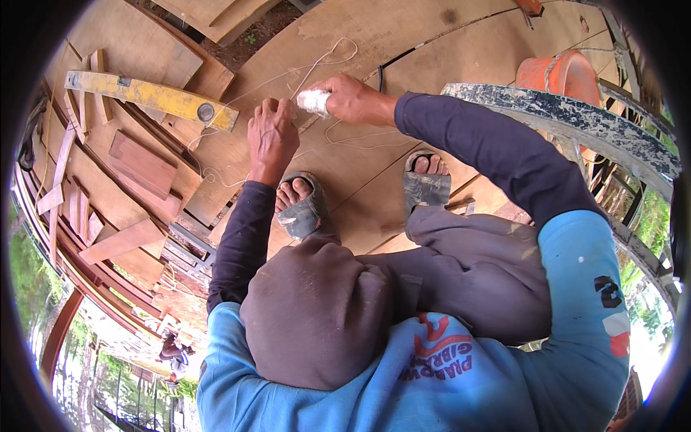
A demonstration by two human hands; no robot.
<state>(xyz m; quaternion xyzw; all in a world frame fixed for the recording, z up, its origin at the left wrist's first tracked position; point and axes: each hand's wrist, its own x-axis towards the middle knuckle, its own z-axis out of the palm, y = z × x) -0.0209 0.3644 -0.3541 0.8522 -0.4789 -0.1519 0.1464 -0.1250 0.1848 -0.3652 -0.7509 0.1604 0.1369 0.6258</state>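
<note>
My right hand (354,98) grips a small white ball of string (314,101) out in front of me. Just to its left, my left hand (271,134) pinches the thin white string (327,59) that comes off the ball. Loose string loops over the plywood floor (403,36) beyond and beside both hands. I am squatting, and my two feet in grey sandals (301,209) rest on the plywood just below the hands. Dark sleeves cover both forearms.
A yellow spirit level (151,97) lies on wooden offcuts (140,165) at the left. An orange bucket (560,74) stands at the upper right behind a paint-stained metal bar (568,115). The platform edge falls away at lower left, with a person (173,351) far below.
</note>
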